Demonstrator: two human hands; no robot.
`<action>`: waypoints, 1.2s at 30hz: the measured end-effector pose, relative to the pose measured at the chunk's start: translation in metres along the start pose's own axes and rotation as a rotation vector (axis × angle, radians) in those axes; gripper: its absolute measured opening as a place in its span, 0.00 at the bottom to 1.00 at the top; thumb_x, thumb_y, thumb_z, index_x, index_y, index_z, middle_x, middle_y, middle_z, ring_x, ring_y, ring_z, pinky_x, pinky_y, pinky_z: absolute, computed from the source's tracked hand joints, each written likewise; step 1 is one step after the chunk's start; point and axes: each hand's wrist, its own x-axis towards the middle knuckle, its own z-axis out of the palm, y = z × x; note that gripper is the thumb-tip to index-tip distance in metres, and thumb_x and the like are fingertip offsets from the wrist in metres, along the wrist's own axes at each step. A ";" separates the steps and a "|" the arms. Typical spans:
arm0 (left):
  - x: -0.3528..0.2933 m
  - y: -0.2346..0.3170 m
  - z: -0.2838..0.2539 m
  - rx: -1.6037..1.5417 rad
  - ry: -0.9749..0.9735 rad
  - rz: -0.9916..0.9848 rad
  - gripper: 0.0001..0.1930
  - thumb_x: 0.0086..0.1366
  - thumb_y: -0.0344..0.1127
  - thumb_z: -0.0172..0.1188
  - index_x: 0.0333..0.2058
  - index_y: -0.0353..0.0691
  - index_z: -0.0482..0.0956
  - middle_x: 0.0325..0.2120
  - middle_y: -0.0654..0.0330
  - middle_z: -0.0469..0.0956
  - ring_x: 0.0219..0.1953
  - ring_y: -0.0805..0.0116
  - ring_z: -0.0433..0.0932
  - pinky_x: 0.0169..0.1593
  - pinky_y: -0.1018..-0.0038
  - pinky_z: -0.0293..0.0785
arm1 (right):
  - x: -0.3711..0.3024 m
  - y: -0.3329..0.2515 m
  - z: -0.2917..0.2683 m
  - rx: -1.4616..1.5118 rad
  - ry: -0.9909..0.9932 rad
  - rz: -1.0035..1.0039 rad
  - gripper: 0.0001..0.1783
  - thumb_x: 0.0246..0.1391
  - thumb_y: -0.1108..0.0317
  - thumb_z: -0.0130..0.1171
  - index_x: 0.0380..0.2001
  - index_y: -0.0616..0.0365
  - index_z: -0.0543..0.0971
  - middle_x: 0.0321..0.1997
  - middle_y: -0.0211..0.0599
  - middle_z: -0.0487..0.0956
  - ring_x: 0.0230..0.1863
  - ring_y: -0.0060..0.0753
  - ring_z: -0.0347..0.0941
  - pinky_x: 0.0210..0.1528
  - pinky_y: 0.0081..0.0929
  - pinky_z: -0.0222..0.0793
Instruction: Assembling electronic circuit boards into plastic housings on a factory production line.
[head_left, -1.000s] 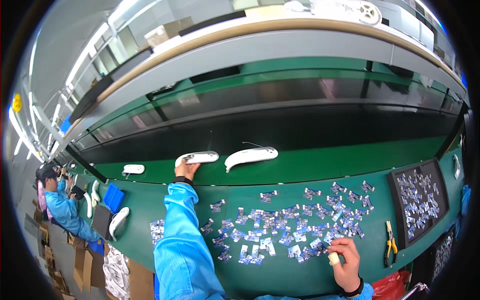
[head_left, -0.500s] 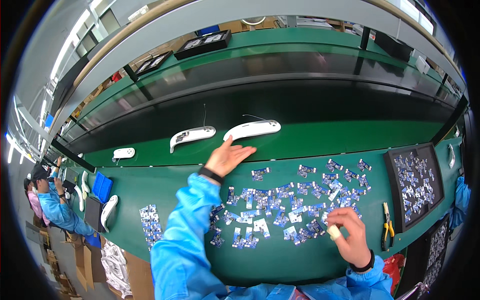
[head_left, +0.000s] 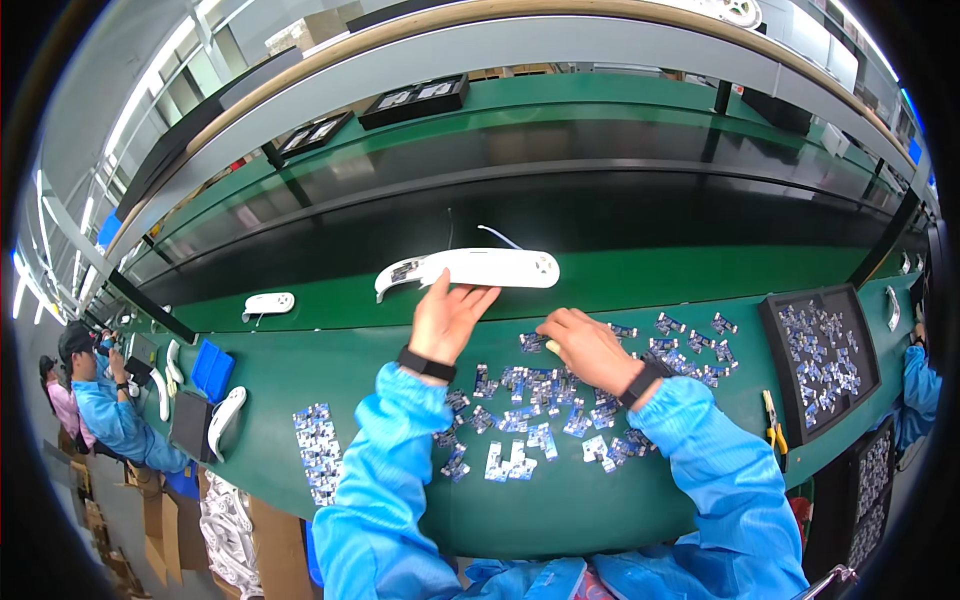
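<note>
A long white curved plastic shell (head_left: pixel 495 267) with a round pattern at its right end is in my left hand (head_left: pixel 450 320). My palm is turned up, with the thumb at the shell's lower edge and the fingers under it. A thin wire (head_left: pixel 500 237) sticks up behind it. Its left end overlaps a second white shell (head_left: pixel 400 274) with small parts inside. My right hand (head_left: pixel 592 350) is palm down above the spread of blue circuit boards (head_left: pixel 540 390), beside one board (head_left: pixel 530 342). Its fingers are bent together; what they hold, if anything, is hidden.
A black tray (head_left: pixel 790 400) of circuit boards stands at the right, with yellow-handled pliers (head_left: pixel 775 432) beside it. Boards in a block (head_left: pixel 317 450), a blue bin (head_left: pixel 212 370) and more white shells (head_left: pixel 226 422) lie left. A co-worker (head_left: pixel 110 410) sits far left.
The shell by my left hand has shifted left and turned, now overlapping the other shell. My right hand has moved from the near right of the boards up and left. The view has shifted slightly.
</note>
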 end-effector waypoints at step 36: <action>-0.279 -0.167 0.061 0.056 -0.225 -0.163 0.27 0.75 0.46 0.32 0.63 0.31 0.54 0.61 0.48 0.60 0.64 0.55 0.60 0.67 0.54 0.57 | -0.193 -0.139 -0.079 0.053 0.265 -0.095 0.21 0.34 0.77 0.62 0.39 0.61 0.81 0.34 0.36 0.75 0.31 0.34 0.73 0.27 0.27 0.72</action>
